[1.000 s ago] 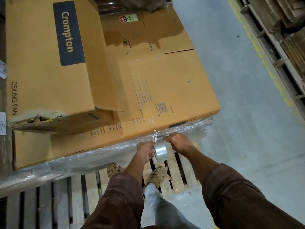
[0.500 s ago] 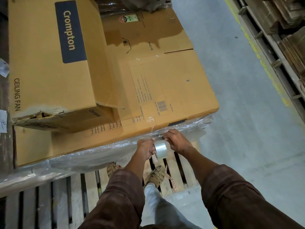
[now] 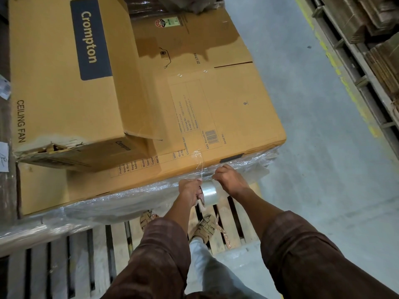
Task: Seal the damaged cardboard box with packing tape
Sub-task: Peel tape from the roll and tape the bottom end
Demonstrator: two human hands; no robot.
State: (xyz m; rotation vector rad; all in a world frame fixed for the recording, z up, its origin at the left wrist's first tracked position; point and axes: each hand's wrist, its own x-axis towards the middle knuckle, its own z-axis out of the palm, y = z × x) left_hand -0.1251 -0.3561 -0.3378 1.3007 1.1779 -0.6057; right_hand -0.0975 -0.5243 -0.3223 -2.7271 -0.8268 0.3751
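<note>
The left hand (image 3: 190,188) grips a roll of clear packing tape (image 3: 209,193) at the near edge of the large cardboard box (image 3: 233,117), which lies flat on a wooden pallet (image 3: 224,225). The right hand (image 3: 228,178) pinches the tape strip (image 3: 199,165) running up onto the box top. A torn ceiling fan box (image 3: 64,83) rests on the large one.

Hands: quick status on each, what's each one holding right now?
Left hand: closed on the tape roll.
Right hand: pinching the tape roll's far edge, beside the large box's wrapped front edge.
</note>
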